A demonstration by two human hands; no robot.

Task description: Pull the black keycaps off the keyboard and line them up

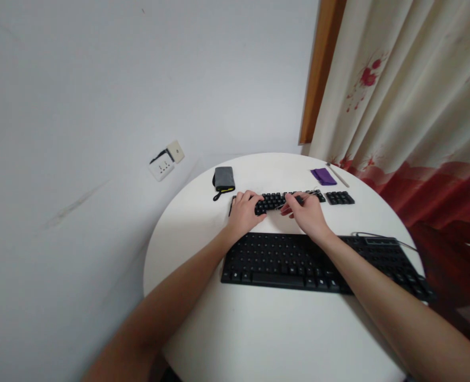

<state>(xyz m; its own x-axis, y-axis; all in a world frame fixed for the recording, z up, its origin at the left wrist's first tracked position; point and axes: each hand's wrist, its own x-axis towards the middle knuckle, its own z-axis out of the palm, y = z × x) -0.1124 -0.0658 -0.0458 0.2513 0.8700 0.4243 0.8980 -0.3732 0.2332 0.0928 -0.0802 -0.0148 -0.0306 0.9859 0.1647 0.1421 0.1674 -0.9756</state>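
Observation:
My left hand (243, 211) rests at the left end of several rows of black keycaps (272, 201), thumb and fingers apart and touching the keycaps there. Pinched in my right hand (306, 212) is a keycap puller (299, 199) with a dark grip and thin wires, held over the right part of those rows. Whether a keycap sits in its wires is too small to tell. Closer to me lies a black keyboard (275, 254), most of its left part showing bare key positions, with keycaps along its bottom row. My right forearm crosses above it and hides part.
A block of black keycaps (339, 198) lies at the right. Behind are a grey pouch (224, 178), a folded purple cloth (323, 176) and a thin brush-like stick (338, 175). The keyboard's cable (382, 236) runs off the round white table (227, 329). Wall and curtain (378, 106) stand close behind.

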